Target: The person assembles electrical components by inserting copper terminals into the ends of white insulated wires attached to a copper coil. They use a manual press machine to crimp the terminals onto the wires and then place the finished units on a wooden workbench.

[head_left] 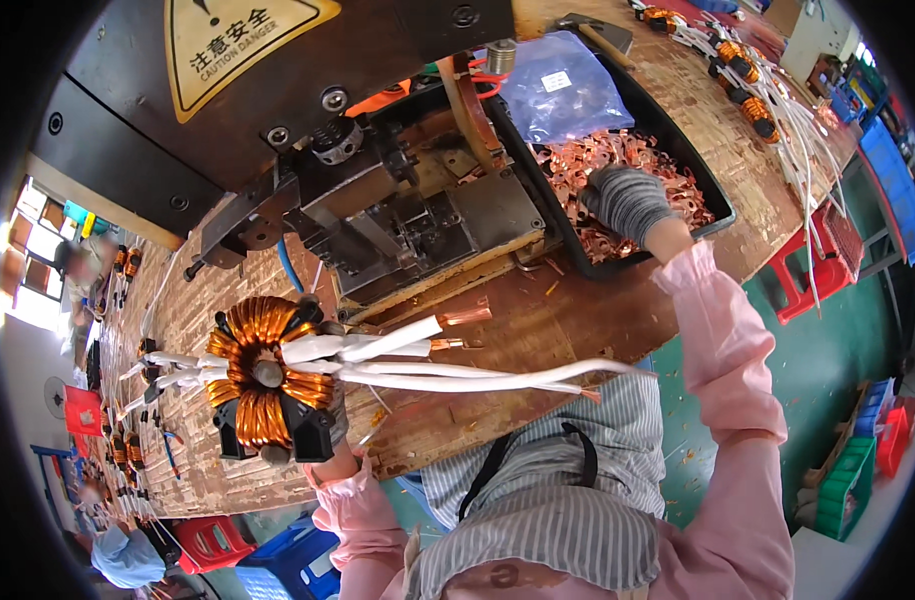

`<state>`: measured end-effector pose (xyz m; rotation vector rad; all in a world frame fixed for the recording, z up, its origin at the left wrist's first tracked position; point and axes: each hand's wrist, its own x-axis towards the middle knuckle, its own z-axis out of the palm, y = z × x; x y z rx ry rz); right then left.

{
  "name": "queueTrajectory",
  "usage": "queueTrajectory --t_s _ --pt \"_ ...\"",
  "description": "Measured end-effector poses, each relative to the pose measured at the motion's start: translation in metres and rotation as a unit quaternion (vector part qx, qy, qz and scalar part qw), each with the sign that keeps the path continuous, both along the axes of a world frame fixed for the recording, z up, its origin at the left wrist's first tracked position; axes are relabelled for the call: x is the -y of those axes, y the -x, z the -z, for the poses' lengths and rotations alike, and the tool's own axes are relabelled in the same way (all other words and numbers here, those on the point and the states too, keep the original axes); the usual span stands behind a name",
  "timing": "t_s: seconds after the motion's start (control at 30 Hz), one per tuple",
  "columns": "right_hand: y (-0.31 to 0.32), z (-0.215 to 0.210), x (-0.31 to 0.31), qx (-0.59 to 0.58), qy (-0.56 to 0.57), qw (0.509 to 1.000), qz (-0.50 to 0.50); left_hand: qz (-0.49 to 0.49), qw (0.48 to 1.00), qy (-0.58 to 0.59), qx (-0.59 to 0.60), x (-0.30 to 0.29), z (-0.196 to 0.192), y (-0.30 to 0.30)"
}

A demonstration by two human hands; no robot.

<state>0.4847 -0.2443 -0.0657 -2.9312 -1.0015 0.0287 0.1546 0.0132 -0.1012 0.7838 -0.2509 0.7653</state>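
A copper-wound ring coil (253, 335) is clasped by the left hand (339, 410), fingers curled, near the brown table edge (478, 432). Inside the black tray (705, 190), finger closure of the right hand (630, 203) cannot be told.

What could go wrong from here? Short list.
1. The gloved right hand is among loose, heaped copper terminals; it might bring up several or snag one in the knit.
2. The upper white lead ends in bare copper strands, which could splay if bumped.
3. The left hand holds the toroidal coil one-handed; it might twist.
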Motion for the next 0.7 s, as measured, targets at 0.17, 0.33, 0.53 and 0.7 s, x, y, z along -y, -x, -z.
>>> queueTrajectory --t_s 0.17,0.33,0.53,0.7 --pt "-0.003 0.018 -0.012 0.001 0.036 0.998 0.054 -0.008 1.0 0.016 -0.004 -0.006 0.008 0.0" --pt "0.01 0.004 -0.019 -0.002 0.077 0.993 0.091 -0.011 1.0 0.019 0.002 -0.007 0.01 0.001" --pt "0.009 -0.005 -0.032 -0.021 0.109 0.987 0.115 -0.016 1.0 0.015 0.018 -0.005 0.005 0.004" --pt "0.011 0.002 -0.014 -0.034 -0.34 0.939 0.039 -0.019 0.999 0.016 0.028 -0.004 0.004 0.003"
